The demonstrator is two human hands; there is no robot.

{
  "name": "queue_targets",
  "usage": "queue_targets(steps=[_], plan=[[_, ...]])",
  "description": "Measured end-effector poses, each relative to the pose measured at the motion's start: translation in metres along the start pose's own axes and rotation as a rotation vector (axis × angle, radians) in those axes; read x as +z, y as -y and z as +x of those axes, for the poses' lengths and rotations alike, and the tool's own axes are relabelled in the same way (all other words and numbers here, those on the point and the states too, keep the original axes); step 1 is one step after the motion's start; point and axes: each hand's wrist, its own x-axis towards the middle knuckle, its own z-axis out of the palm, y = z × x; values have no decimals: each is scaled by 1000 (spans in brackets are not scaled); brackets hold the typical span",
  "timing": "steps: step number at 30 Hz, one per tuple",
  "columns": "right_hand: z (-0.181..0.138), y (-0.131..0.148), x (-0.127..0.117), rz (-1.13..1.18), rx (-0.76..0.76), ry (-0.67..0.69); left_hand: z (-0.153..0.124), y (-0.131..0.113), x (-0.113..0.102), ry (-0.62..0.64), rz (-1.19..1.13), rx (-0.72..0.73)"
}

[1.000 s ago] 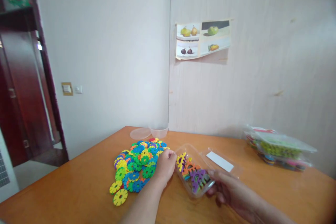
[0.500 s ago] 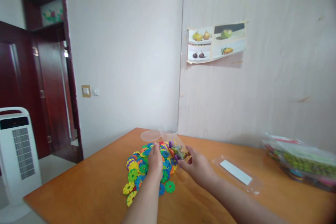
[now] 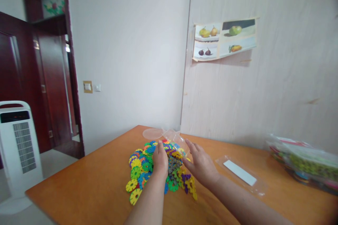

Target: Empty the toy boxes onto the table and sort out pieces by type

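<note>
From where I stand, the work area is an orange-brown table (image 3: 87, 186) set in the corner of the room. A loose pile of notched discs (image 3: 136, 172), in yellow, green, blue, orange and other colours, lies on the table top ahead of the person. A clear box (image 3: 176, 141) is tilted over the far right part of the pile, above the table. The right hand (image 3: 202, 167) grips the near right side of the box, thumb and fingers set apart with the box edge between them. The left hand (image 3: 160, 161) is held on edge at the pile, thumb uppermost; its far fingers are hidden, so I cannot tell whether it pinches anything. Yellow and purple toothed pieces (image 3: 187, 180) lie at the near right edge of the pile, with grey pieces (image 3: 174, 164) between the two hands. A round translucent lid (image 3: 153, 133) rests flat behind the pile. To the right of the right hand lies a clear pouch with a white strip (image 3: 239, 172). Filled clear packs (image 3: 303, 160) are located at the far right, near the wall.
</note>
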Motion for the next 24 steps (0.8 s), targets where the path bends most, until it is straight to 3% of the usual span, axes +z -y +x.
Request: queue_targets(steps=[3, 7, 11, 16, 24], plan=[[0, -7, -4, 53, 58, -63, 0, 0, 1, -3, -19, -32], [5, -22, -9, 191, 323, -162, 0, 0, 0, 3, -25, -36], [15, -44, -19, 575, 589, -284, 0, 0, 0, 1, -24, -30], [34, -74, -29, 960, 837, -301, 0, 0, -1, 6, -19, -23], [95, -94, -7, 1002, 915, -201, -3, -3, -4, 5, 14, 16]])
